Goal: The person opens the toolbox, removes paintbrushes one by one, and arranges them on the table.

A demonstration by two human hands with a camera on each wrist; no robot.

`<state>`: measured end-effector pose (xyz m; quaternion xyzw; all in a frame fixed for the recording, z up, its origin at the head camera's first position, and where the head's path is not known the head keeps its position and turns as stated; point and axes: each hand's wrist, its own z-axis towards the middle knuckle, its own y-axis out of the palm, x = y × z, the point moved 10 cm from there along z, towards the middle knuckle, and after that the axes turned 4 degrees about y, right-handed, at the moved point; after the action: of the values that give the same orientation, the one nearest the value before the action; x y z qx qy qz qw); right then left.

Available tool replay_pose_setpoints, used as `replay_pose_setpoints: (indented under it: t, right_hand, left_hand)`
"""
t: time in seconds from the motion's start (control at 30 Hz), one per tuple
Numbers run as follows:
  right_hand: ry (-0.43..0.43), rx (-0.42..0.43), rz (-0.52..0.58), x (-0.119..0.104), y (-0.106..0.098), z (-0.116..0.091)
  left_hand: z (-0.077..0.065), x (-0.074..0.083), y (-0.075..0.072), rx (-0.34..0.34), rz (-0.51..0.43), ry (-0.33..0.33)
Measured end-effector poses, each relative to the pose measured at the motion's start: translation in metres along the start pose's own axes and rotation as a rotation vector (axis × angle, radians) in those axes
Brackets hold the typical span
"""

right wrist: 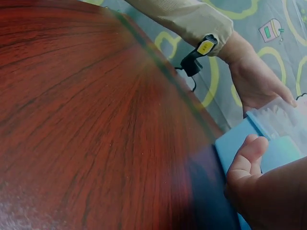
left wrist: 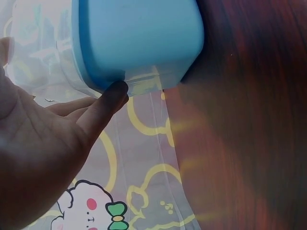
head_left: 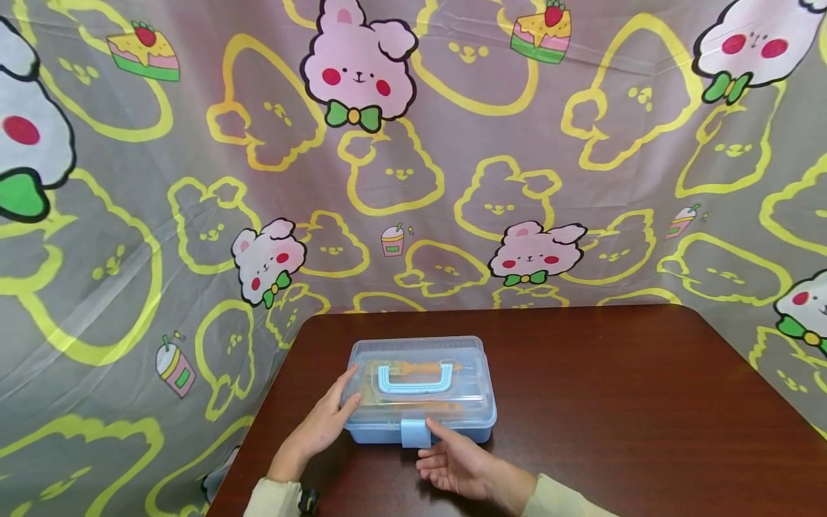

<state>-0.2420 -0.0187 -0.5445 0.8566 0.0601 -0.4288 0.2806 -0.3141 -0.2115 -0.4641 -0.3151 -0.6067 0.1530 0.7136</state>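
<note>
Both hands are reaching to one plastic box [head_left: 474,436], which is standing closed on the bench [head_left: 614,402] directly between and just beyond them. Left hand [head_left: 325,420] is resting against the left end of this box, its fingers lying extended along the side and its thumb spreading apart from them toward the front; in the left wrist view, one fingertip is touching near the rim. Right hand [head_left: 459,463] is waiting at the front, palm turning inward, its fingers relaxing in a loose bend just below the blue latch [head_left: 416,434], and its thumb lying at the right edge of this latch; how firmly the thumb is pressing, I cannot tell. Beyond the right thumb, the clear lid [head_left: 423,348] is carrying a light-blue handle [head_left: 416,388], which is lying folded down, and through the lid some orange and yellowish items are showing, not clearly. Pale sleeves [head_left: 271,499] are covering both forearms, and a small black device [head_left: 310,501] is sitting at the left wrist. Farther away than the hands, a grey cloth [head_left: 446,143] with rabbit faces and yellow outlines is hanging behind the bench.
</note>
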Motion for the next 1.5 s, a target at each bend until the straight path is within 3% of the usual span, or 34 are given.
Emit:
replay_pose_setpoints:
  t: [0.53, 1.17, 1.5]
  right_hand:
    - [-0.039, -0.011, 0.004, -0.003, -0.002, 0.002]
    - [-0.06, -0.012, -0.021, -0.001, -0.007, 0.003]
    - [-0.099, 0.01, -0.053, -0.004, -0.01, 0.001]
  left_hand:
    - [0.001, -0.002, 0.001, -0.008, -0.003, -0.004]
    - [0.0, 0.005, 0.0, 0.018, 0.034, 0.079]
    - [-0.001, 0.002, 0.0, 0.01, 0.024, 0.057]
